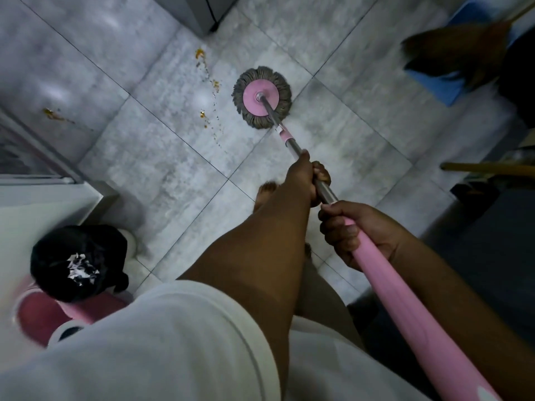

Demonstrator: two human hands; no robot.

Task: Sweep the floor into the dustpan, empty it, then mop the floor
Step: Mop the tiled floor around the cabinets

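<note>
A round mop head (262,96) with grey strands and a pink disc lies flat on the grey tiled floor (162,157). Its metal and pink handle (385,287) runs back toward me. My left hand (304,180) grips the metal part of the handle. Lower down, my right hand (353,233) grips the pink part. Orange-brown stains and crumbs (207,114) trail across the tiles left of the mop head. Another stain (53,114) lies at the far left.
A bin lined with a black bag (78,261) stands at lower left beside a pink mop bucket (43,314). At upper right a broom (463,50) rests over a blue dustpan (440,85). A cabinet corner (202,13) is at the top. My bare foot (265,195) stands behind the mop.
</note>
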